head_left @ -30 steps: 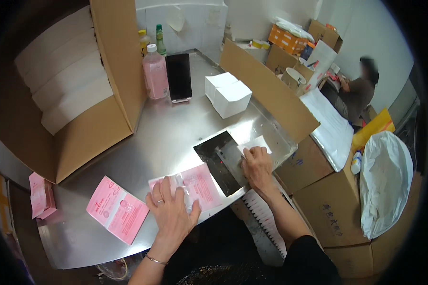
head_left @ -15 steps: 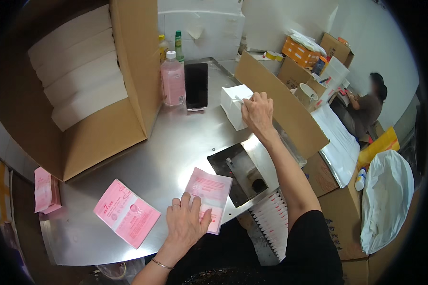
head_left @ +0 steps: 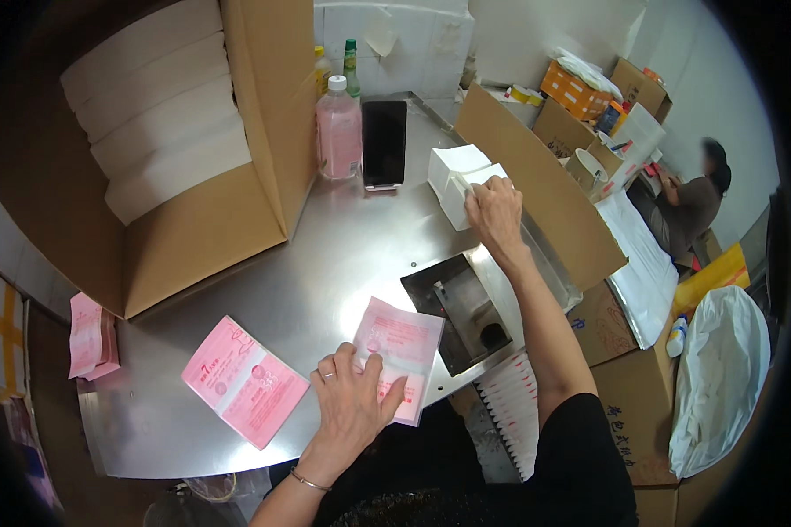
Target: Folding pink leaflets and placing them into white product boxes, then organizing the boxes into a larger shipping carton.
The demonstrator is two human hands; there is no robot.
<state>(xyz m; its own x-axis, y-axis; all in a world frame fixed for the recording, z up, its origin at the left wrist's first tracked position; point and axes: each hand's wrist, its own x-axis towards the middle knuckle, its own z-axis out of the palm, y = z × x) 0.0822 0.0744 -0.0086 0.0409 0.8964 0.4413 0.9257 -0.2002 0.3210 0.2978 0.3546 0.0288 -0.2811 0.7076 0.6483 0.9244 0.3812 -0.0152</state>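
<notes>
My left hand lies flat, fingers spread, on a pink and white printed pouch at the front of the steel table. My right hand reaches to the far right and pinches a thin white sheet off the top of a white stack. Between the two hands a dark rectangular opening is sunk into the tabletop. A second pink pouch lies to the left of my left hand.
A big open cardboard box with white stacked packs stands at the left. A pink bottle, a dark phone and two more bottles stand at the back. Cardboard cartons, a white bag and a seated person are on the right.
My right hand left the opening in the table and went up to the white stack, where it now grips a sheet. My left hand stays pressed on the pink pouch.
</notes>
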